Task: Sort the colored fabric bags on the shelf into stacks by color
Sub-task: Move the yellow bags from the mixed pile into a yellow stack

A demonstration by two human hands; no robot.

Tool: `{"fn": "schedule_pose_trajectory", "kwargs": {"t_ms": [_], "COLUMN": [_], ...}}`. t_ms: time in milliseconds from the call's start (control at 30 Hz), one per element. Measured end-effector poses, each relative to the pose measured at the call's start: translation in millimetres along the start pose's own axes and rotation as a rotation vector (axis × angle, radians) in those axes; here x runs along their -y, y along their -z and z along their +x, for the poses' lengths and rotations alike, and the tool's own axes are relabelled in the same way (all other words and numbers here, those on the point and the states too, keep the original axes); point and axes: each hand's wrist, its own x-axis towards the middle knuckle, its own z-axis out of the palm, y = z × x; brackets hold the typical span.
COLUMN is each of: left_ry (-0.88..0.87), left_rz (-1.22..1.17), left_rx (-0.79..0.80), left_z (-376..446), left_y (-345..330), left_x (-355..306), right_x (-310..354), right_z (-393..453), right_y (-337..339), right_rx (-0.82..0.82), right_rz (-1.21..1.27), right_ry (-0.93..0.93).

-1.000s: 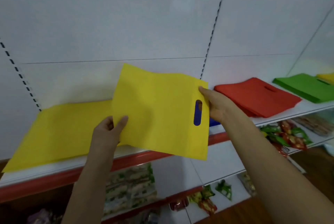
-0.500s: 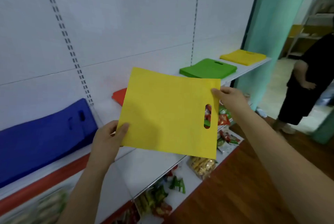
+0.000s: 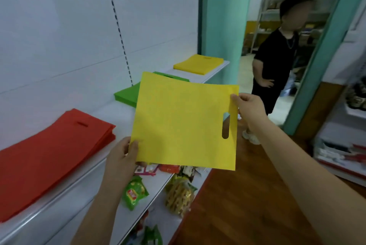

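Observation:
I hold a flat yellow fabric bag (image 3: 182,124) in the air in front of the shelf, its slot handle at the right. My left hand (image 3: 121,157) pinches its lower left corner. My right hand (image 3: 248,107) pinches its upper right edge beside the handle. On the white shelf (image 3: 118,112) lie a red stack (image 3: 49,153) at the left, a green stack (image 3: 126,94) partly hidden behind the held bag, and a yellow stack (image 3: 198,63) at the far end.
Snack packets (image 3: 134,193) fill the lower shelves under my hands. A person in black (image 3: 277,62) stands on the wooden floor beyond the shelf's far end, by a teal pillar (image 3: 223,17). Another shelf unit (image 3: 344,145) stands at the right.
My view has swung right along the shelf with the yellow bag held in both hands. The blue stack has left the frame; the far yellow stack and the standing person have come closer.

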Motion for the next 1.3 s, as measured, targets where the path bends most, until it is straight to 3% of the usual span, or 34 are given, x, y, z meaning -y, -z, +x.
{"fn": "schedule_pose_trajectory", "kwargs": {"t_ms": [233, 533, 767, 1067, 1200, 1300], "left_ry": [0.034, 0.147, 0.157, 0.367, 0.405, 0.433], "left_rz": [-0.083, -0.181, -0.098, -0.071, 0.222, 0.42], "left_rx": [-0.002, 0.085, 0.041, -0.139, -0.17, -0.071], "left_z": [147, 311, 418, 524, 551, 565], "left_y": [-98, -200, -294, -386, -404, -415], "left_x": [0, -57, -71, -76, -81, -80], "right_x": [-17, -11, -45, -83, -87, -96], "right_z": [164, 374, 545, 748, 798, 821], "right_y": [-17, -45, -77, -177, -218, -241], "right_rx": [-0.037, 0.051, 0.063, 0.402, 0.567, 0.649], "right_rz": [-0.092, -0.389, -0.366, -0.425, -0.432, -0.44], "right_ry": [0.049, 0.162, 0.204, 0.334, 0.353, 0.318]}}
